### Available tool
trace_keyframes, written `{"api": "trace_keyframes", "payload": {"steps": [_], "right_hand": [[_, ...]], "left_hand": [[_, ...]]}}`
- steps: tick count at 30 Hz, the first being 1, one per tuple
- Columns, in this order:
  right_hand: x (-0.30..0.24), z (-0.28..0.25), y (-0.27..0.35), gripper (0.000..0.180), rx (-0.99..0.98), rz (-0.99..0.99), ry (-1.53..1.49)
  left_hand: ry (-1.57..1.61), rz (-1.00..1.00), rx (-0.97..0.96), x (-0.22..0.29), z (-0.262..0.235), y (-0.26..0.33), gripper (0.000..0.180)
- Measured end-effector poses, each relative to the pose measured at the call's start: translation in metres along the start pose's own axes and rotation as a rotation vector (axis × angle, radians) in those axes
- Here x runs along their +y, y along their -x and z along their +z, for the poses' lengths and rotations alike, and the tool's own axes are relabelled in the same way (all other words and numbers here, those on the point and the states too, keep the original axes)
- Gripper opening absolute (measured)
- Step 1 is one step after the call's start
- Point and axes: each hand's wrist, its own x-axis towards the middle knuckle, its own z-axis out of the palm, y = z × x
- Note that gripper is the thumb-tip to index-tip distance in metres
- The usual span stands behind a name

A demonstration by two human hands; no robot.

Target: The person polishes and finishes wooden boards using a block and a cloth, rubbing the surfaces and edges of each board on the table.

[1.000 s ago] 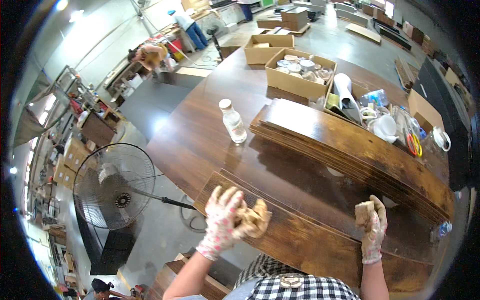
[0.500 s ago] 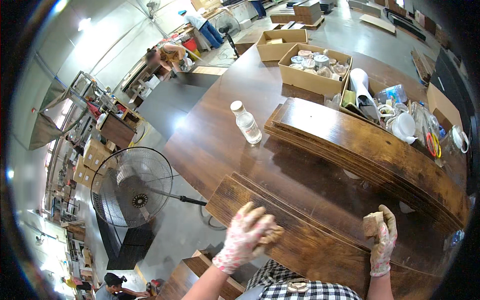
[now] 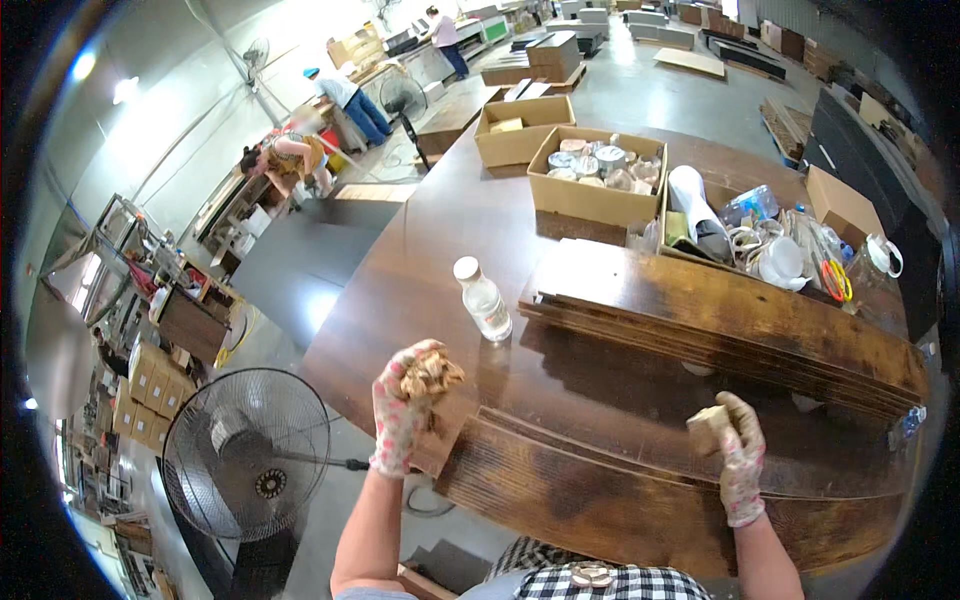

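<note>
My left hand point(image 3: 400, 425), in a white glove with pink dots, is closed round a crumpled tan rag point(image 3: 430, 376), raised above the left end of a dark brown wood plank point(image 3: 580, 495). The plank lies along the table's near edge, with another board edge showing just behind it. My right hand point(image 3: 742, 465), gloved alike and stained at the fingertips, grips a small tan block point(image 3: 706, 430) over the plank's right part. A clear glass bottle point(image 3: 485, 305) with a white cap stands beyond my left hand, holding clear liquid.
A stack of brown planks point(image 3: 720, 320) lies across the table point(image 3: 400, 310). Behind it are a carton of cans point(image 3: 595, 200), a box of bottles and scissors point(image 3: 770, 250), and another carton point(image 3: 520, 130). A floor fan point(image 3: 250, 450) stands left. Several people work farther off.
My left hand has lifted off the plank with the rag, up and to the left, turning the rag into view. My right hand keeps the block. The whole view has shifted.
</note>
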Motion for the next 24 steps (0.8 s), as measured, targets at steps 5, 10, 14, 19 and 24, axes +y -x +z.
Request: {"api": "trace_keyframes", "payload": {"steps": [5,10,14,19,24], "right_hand": [[0.007,0.001,0.004,0.039,0.024,0.032,-0.004],[0.007,-0.002,-0.003,0.039,0.086,0.091,0.016],[-0.003,-0.001,-0.007,0.039,0.050,0.149,-0.056],[0.011,-0.008,-0.008,0.047,0.049,0.214,0.005],[0.006,-0.008,-0.008,0.049,0.047,0.210,0.145]], "left_hand": [[-0.449,0.303,0.207,-0.032,-0.023,-0.093,0.024],[-0.772,0.352,0.119,-0.036,0.005,-0.154,0.028],[-1.034,0.289,0.020,-0.040,0.017,-0.161,0.032],[-0.858,0.414,0.000,-0.061,0.013,-0.164,0.037],[-0.692,0.226,0.036,-0.054,0.009,-0.166,0.048]]}}
